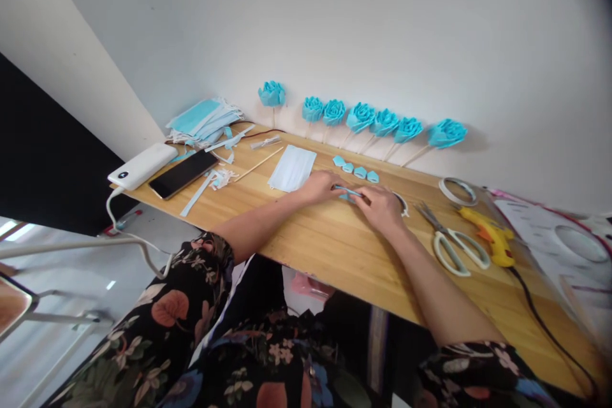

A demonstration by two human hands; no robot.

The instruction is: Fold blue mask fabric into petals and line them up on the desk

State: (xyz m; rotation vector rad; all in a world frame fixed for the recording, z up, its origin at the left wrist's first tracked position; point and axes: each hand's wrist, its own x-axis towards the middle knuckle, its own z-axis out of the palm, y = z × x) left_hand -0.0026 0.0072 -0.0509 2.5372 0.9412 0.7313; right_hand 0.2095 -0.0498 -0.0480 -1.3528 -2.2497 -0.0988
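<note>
Between my two hands a narrow folded strip of blue mask fabric (348, 190) is stretched just above the tabletop. My left hand (321, 187) pinches its left end, and my right hand (380, 205) pinches its right end. A bit more blue fabric shows below the strip, partly covered by my fingers. Just beyond my hands lies a short row of small folded blue petals (360, 172). A flat pale-blue mask piece (293, 167) rests beside my left hand. Part of a white tape roll (404, 205) peeks out behind my right hand.
Several blue flowers (361, 117) on sticks lean along the wall. Scissors (454, 242), a yellow glue gun (495, 236) with its cord, and another tape roll (458, 191) lie right. Left are stacked masks (203, 121), scraps (222, 177), a stick (258, 164), a phone (184, 173) and a power bank (143, 164).
</note>
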